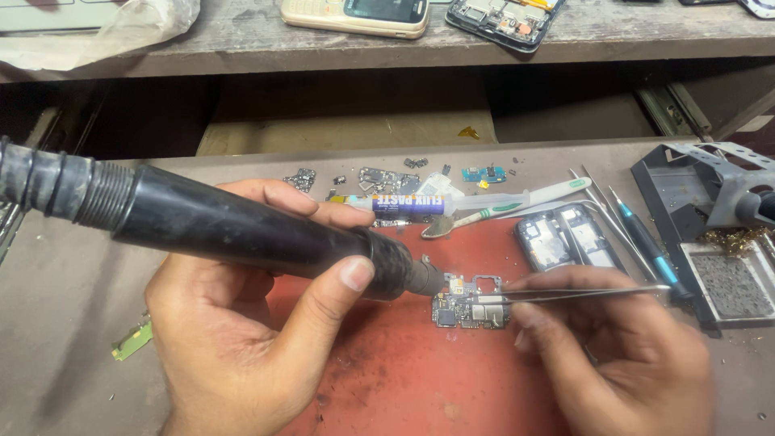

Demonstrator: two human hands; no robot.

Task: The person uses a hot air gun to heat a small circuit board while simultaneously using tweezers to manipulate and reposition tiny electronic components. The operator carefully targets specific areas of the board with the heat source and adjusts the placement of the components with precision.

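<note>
left hand: fingers wrapped tight round black hot-air handpiece, nozzle just over the board's left edge | right hand: fingers pinched on metal tweezers, tips on the board | phone circuit board: flat on red mat, between both hands | behind: flux syringe, toothbrush

1. Two hands: the left hand and the right hand.
2. One black hot-air handpiece.
3. One pair of tweezers in hand.
4. One small circuit board on the one red mat.
5. One flux syringe.
6. One toothbrush.
7. One blue-handled screwdriver.
8. Two phones on the shelf at the counter's far edge: one beige phone, one opened phone.
</note>
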